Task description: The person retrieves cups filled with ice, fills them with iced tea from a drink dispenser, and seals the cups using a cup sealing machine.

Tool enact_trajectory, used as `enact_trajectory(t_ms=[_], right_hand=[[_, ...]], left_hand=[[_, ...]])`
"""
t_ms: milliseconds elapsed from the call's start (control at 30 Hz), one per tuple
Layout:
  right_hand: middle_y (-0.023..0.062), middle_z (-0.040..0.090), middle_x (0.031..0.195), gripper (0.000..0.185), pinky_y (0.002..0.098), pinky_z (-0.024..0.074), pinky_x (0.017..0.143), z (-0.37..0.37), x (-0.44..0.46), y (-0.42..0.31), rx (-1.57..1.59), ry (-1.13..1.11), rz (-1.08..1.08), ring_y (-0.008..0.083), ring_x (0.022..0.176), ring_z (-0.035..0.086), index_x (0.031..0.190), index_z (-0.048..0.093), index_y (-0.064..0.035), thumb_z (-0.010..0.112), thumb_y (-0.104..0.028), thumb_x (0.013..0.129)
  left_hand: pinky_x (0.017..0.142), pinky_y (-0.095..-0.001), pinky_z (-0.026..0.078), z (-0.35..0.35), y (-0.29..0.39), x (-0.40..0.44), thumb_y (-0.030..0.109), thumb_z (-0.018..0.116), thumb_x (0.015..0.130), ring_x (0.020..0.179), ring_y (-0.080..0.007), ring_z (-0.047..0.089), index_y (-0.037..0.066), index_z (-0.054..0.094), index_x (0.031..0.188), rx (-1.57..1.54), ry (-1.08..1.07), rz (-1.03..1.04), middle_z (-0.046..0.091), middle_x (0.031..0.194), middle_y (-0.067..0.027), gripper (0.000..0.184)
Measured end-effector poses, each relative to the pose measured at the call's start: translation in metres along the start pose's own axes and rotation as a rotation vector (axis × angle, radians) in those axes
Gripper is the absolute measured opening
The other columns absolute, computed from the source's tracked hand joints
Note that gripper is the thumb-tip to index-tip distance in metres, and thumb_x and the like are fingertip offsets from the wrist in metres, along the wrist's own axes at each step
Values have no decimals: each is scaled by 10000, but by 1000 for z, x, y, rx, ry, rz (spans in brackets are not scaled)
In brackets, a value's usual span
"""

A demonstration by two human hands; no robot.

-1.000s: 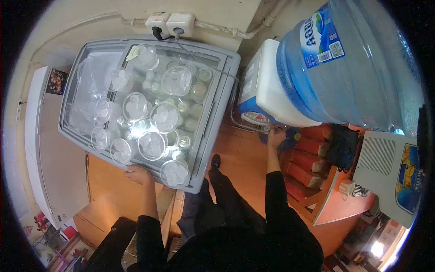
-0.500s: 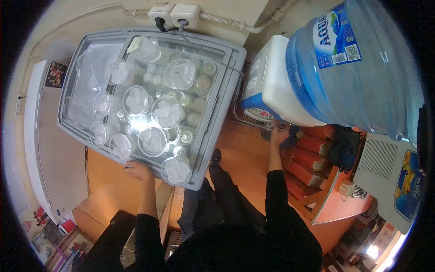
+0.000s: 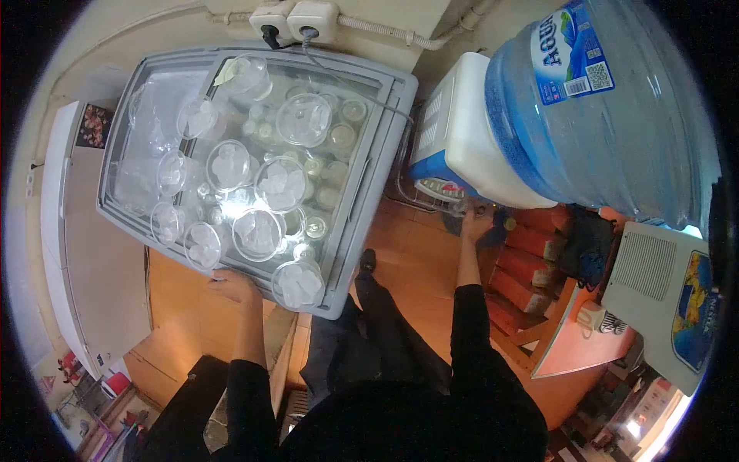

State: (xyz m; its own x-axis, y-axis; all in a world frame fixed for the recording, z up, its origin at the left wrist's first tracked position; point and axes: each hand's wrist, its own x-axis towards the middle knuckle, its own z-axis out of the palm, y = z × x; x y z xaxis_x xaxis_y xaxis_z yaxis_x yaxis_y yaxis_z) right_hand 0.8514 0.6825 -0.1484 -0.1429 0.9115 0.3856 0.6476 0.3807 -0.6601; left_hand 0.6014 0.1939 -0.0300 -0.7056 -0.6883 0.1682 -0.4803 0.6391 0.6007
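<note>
My left hand point(image 3: 235, 289) rests at the near edge of the chest freezer point(image 3: 350, 266), fingers stretched out, just below a plastic cup of ice point(image 3: 205, 245). Several more clear cups with ice stand on the freezer's glass lid, one of them at the near right corner point(image 3: 298, 285). My right hand point(image 3: 478, 222) is at the drip tray point(image 3: 439, 189) of the water dispenser point(image 3: 469, 146), fingers curled. What it holds is too small and dark to make out. A large blue water bottle point(image 3: 600, 146) sits on the dispenser.
Power sockets with plugs point(image 3: 292, 25) are on the wall behind the freezer, a cable crossing the lid. Red crates point(image 3: 531, 262) and a dark bag point(image 3: 589, 246) stand right of my right hand. A mug point(image 3: 591, 318) sits on a small table. A white cabinet point(image 3: 100, 254) stands left.
My right hand has shifted slightly upward at the dispenser, its fingers still curled. My left hand stays at the freezer's edge. The view has shifted a little.
</note>
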Motion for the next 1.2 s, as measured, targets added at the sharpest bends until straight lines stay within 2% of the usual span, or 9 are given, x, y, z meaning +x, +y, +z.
enact_trajectory(t_ms=[100,167,267,367,567,667,1000,1067,1200], right_hand=[[184,650,849,502,400,480,642,-9,3,-21,47,-85,158,325,726,633,1095,575,58,754,-206,707],[101,620,657,228,326,463,575,-9,2,-24,92,-9,65,198,597,593,831,593,33,694,-154,750],[94,619,662,243,326,464,565,-20,4,-53,72,-59,189,189,589,585,829,587,19,707,-175,747],[87,615,661,256,328,461,564,-10,2,-32,30,38,26,182,582,580,816,578,3,724,-193,742],[99,599,663,277,348,451,577,-13,3,-47,44,19,98,214,590,559,796,570,5,741,-203,733],[158,652,782,432,398,475,623,-6,3,-26,84,-102,261,283,691,624,970,604,50,760,-248,699],[148,647,741,446,384,470,605,-7,3,-30,49,-2,196,251,637,615,1014,602,47,765,-225,701],[155,648,769,483,377,474,610,-17,4,-48,37,-119,318,264,642,613,1062,591,47,767,-226,704],[154,649,798,504,368,477,612,-16,1,-42,96,-140,246,254,664,613,1081,577,42,776,-231,707]], left_hand=[[741,-498,426,5,-4,3,315,367,955,846,-441,531,-96,480,968,-6,15,-16,512,922,-302,426],[742,-499,426,9,-14,7,311,372,953,849,-438,531,-96,483,964,21,35,-18,513,916,-300,422],[754,-499,427,10,-18,7,304,375,950,862,-438,535,-99,488,966,46,35,6,520,942,-309,419],[769,-500,427,9,-14,3,298,367,949,875,-446,538,-104,493,983,137,95,89,528,971,-323,423],[782,-500,427,4,-3,1,303,349,956,883,-463,532,-106,494,1009,82,27,8,534,980,-334,437],[783,-503,424,-1,3,-2,326,335,964,887,-460,527,-108,486,1014,60,-12,-18,520,994,-333,461],[793,-509,413,-3,13,-4,359,315,966,929,-465,498,-108,451,1034,34,-35,-72,494,999,-328,492],[793,-511,417,-2,7,-1,364,318,963,924,-467,500,-103,449,1043,50,-56,-64,493,1006,-331,492],[784,-523,421,3,0,2,369,319,961,922,-476,504,-92,447,1051,40,10,-47,491,1025,-336,487]])
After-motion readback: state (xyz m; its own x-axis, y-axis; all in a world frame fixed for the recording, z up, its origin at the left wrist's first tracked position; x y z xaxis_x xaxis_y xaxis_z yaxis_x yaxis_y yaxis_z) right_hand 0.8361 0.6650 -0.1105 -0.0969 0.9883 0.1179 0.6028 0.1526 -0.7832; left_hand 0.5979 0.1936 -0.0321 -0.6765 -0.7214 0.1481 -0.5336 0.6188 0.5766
